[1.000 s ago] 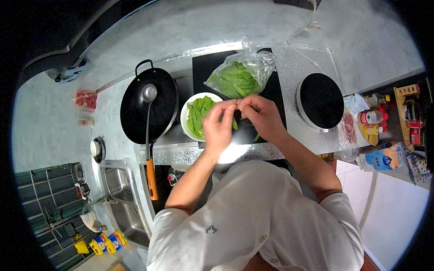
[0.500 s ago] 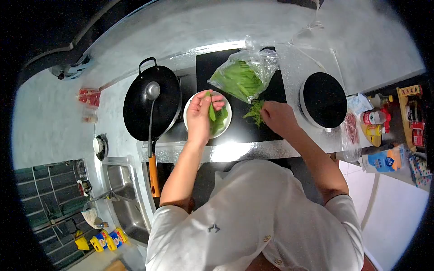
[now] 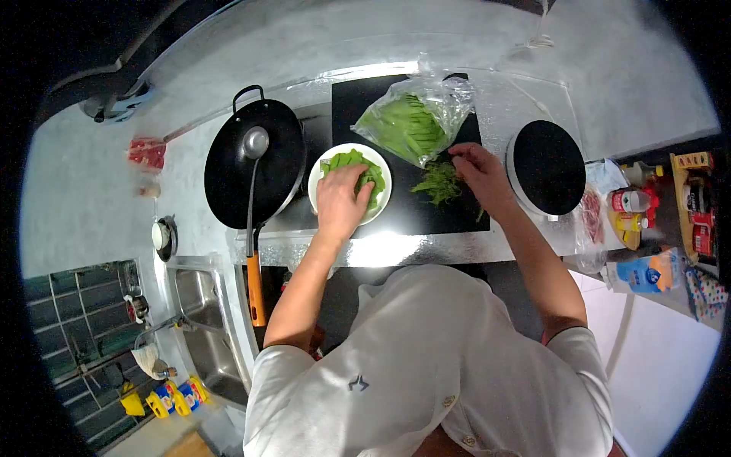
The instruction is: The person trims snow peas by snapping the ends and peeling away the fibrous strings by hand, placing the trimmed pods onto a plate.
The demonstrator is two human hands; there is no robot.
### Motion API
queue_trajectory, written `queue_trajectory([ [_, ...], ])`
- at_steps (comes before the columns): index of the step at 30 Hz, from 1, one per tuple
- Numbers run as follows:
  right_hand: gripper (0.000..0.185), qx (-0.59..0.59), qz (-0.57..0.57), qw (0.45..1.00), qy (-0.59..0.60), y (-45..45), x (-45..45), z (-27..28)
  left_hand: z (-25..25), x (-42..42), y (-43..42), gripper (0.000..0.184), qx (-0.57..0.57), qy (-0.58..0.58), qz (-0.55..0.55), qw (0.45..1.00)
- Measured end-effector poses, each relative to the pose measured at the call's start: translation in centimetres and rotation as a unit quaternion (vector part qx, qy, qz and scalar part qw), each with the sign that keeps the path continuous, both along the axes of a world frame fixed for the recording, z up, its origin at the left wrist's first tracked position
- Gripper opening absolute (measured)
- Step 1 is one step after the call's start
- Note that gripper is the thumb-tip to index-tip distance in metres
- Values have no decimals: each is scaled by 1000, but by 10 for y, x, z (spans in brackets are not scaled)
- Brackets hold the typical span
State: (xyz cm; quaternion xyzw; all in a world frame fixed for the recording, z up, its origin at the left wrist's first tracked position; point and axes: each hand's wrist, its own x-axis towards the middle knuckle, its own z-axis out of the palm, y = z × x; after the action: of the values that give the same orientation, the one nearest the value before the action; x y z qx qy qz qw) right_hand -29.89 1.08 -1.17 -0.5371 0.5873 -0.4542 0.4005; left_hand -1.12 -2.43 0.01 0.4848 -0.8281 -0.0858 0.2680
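My left hand [image 3: 341, 204] rests over a white bowl [image 3: 389, 193]. Its fingers and thumb are apart on flat green pods [image 3: 350, 159], which look like snow peas. Past the bowl lies a clear plastic bag [image 3: 457, 95] with many more green pods [image 3: 407, 126] inside. By the bag's near corner hovers my right hand [image 3: 481, 177], its fingertips slightly apart and nothing visible between them. Just left of that hand, a pile of thin green trimmings [image 3: 438, 183] sits on the black cooktop [image 3: 411, 217].
Left of the bowl stands a black wok [image 3: 228, 175] with a ladle [image 3: 255, 142] lying across it. A round black hotplate [image 3: 547, 167] is at the right, near bottles [image 3: 630, 200] and packets. The steel sink [image 3: 199, 293] is at lower left.
My left hand has lowered into the bowl, and the pod it held up is no longer between its fingers. My right hand has moved off the trimmings, up and right towards the bag.
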Motion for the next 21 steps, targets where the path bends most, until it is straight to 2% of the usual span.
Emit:
queue_trajectory([
  [1,21,1,-4,1000,3,1,6,19,3,-3,0,26,1,3,-4,1000],
  [2,23,68,-46,986,-146,2,13,41,9,-6,2,24,-4,30,-15,999],
  [3,24,132,-87,943,-292,3,19,56,15,-10,4,22,-8,58,-25,998],
  [4,24,116,-59,928,-348,2,19,54,21,-17,11,21,91,136,-34,986],
  [7,27,96,-62,918,-380,-1,44,63,33,-46,27,21,337,278,-102,894],
  [8,30,66,-39,926,-371,-3,50,59,34,-55,29,21,335,277,-100,895],
  [10,31,34,-40,931,-362,-5,69,62,33,-71,30,17,486,388,-138,771],
  [11,32,1,-43,935,-353,-6,74,62,35,-75,32,17,485,388,-137,771],
  [13,34,-13,-28,945,-326,-8,76,60,39,-80,35,10,516,452,-122,717],
  [16,37,-44,-7,919,-391,-10,79,63,39,-70,33,8,530,415,-103,732],
  [18,36,-34,31,948,-314,-8,68,64,40,-65,31,8,522,417,-98,738],
  [19,36,-34,33,948,-315,-8,61,61,40,-62,30,7,514,419,-92,743],
  [20,32,-75,41,976,-198,-9,53,56,41,-59,30,7,514,420,-90,743],
  [21,29,-115,49,989,-78,-10,46,53,42,-58,29,8,488,403,-93,769],
])
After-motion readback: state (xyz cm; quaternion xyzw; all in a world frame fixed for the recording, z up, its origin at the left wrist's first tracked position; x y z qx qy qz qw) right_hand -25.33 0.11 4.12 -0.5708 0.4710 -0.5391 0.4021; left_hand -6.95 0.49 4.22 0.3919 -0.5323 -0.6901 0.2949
